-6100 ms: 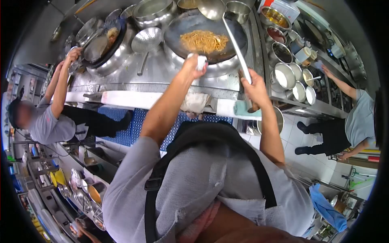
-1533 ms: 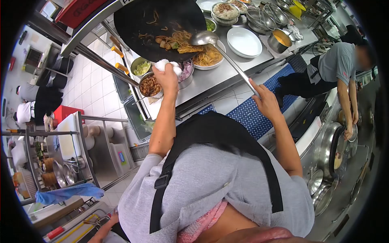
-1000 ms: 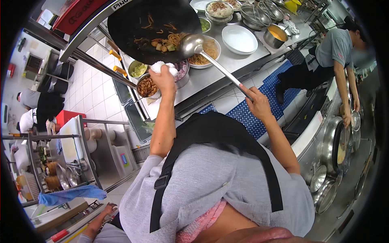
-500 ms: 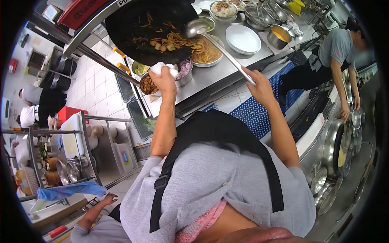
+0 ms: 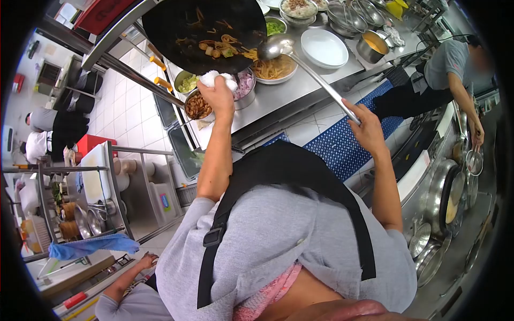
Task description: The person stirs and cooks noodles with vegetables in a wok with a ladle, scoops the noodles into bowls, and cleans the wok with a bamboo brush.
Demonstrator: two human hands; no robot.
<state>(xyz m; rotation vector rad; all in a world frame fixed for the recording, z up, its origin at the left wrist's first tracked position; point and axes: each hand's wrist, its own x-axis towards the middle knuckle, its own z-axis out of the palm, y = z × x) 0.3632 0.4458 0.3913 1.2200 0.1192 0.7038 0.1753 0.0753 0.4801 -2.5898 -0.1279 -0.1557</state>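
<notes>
My left hand [image 5: 218,99] is closed around a bunched white cloth [image 5: 210,79] at the near rim of a black wok [image 5: 176,24]; the cloth hides the exact grip. The wok is tilted toward a plate [image 5: 278,81] heaped with noodles [image 5: 274,69], and some noodles, vegetable pieces and sauce [image 5: 219,47] lie inside it. My right hand [image 5: 368,127] grips the handle end of a long metal ladle [image 5: 321,83]. The ladle's bowl is at the wok's right edge, above the noodle plate.
Bowls of browned pieces [image 5: 197,107], chopped onion [image 5: 245,85] and greens [image 5: 274,27] surround the plate. Stacked white plates [image 5: 324,47] and a pot of orange liquid [image 5: 372,45] stand right. A co-worker [image 5: 447,69] works at the right-hand stove; another person's arm [image 5: 128,275] shows lower left.
The ladle and my right hand have moved right and slightly down. More noodles have left the wok's lip. The co-worker's arms on the right have shifted.
</notes>
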